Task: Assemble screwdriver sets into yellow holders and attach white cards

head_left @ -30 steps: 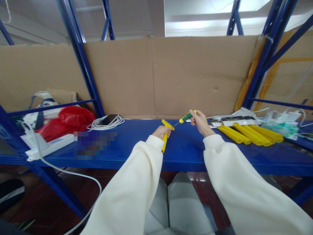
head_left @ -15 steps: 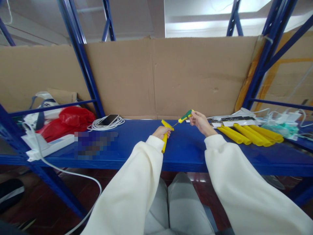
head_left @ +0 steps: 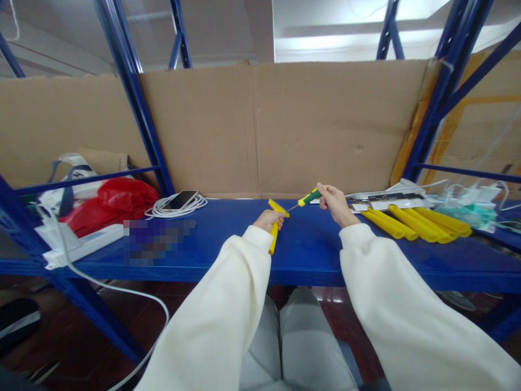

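Note:
My left hand (head_left: 268, 219) is closed around a yellow T-shaped piece (head_left: 274, 239), with its crossbar showing above the fingers. The exact kind of this piece is too small to tell. Between the fingertips of my right hand (head_left: 334, 203) is the back end of a screwdriver (head_left: 310, 196) with a green and yellow handle. Its thin metal shaft slants down to the left and its tip meets the yellow piece near the crossbar, by my left fingers. Whatever the tip touches there is hidden.
Several yellow tube-like pieces (head_left: 419, 224) lie on the blue shelf (head_left: 309, 260) at right, beside cables and packets. On the left are a phone (head_left: 182, 199) on a coiled white cable, a red bag (head_left: 118, 203) and a white power strip (head_left: 97, 239). Cardboard (head_left: 305, 125) stands behind.
The screwdriver handle has turned in my right fingers and tilted slightly lower. My left hand and the yellow piece have stayed in place.

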Demonstrator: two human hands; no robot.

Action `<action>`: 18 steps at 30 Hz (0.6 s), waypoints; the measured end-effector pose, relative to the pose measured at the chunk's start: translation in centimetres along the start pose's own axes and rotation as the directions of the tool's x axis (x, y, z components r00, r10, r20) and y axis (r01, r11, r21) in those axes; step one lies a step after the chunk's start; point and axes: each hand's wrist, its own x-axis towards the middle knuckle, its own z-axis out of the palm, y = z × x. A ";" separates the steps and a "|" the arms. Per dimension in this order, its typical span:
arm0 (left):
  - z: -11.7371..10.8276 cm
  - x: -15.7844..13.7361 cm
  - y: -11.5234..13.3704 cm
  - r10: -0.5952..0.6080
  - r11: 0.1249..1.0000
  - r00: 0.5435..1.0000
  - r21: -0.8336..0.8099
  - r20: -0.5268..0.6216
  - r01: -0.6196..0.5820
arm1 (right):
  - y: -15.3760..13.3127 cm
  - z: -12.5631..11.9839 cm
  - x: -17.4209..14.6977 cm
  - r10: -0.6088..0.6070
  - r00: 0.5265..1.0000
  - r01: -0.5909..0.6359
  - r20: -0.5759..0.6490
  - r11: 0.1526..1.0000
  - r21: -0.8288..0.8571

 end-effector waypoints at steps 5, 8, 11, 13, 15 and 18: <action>0.0 0.1 0.1 -0.019 0.999 1.000 0.029 -0.008 0.020 | -0.5 0.0 -0.2 0.043 0.993 -0.054 0.112 0.994 0.091; -0.1 0.2 0.1 -0.023 0.999 1.000 0.037 -0.017 0.023 | -0.6 0.1 -0.3 0.039 0.990 -0.054 0.139 0.993 0.105; -0.1 0.2 0.0 -0.015 1.000 1.000 0.022 -0.005 0.015 | -0.3 0.0 -0.1 0.027 0.997 -0.031 0.066 0.997 0.072; -0.1 0.2 0.0 -0.005 1.000 1.000 0.021 0.002 0.005 | -0.1 -0.1 0.1 0.039 0.999 -0.040 0.016 0.998 0.057; -0.1 0.3 0.0 0.000 0.999 1.000 0.038 0.000 0.000 | 0.0 -0.1 0.2 0.063 0.998 -0.062 -0.005 0.997 0.055; -0.1 0.4 0.0 -0.012 0.999 1.000 0.051 -0.008 0.013 | 0.2 -0.2 0.2 0.083 0.996 -0.082 -0.017 0.996 0.041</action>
